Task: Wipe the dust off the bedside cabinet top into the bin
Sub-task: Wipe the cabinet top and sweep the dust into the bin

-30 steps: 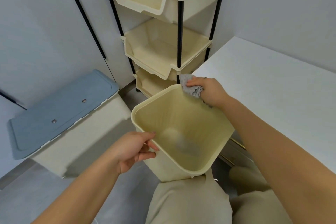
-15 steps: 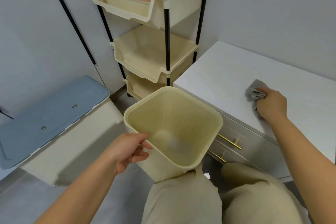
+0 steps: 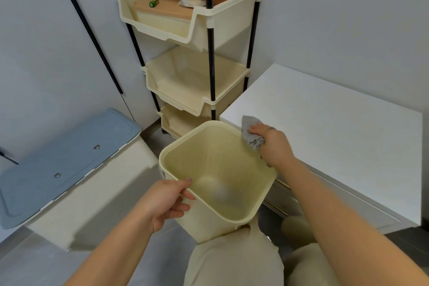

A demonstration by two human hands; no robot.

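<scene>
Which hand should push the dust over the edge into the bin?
The right hand: it holds the cloth at the cabinet top edge. The left hand grips the bin.

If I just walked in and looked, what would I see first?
Probably the big cream bin right in the middle, held by its near rim in the left hand, against the corner of the white cabinet top. Next, the right hand pressing a grey cloth at that corner, just over the bin. Behind stands a tall cream shelf rack.
</scene>
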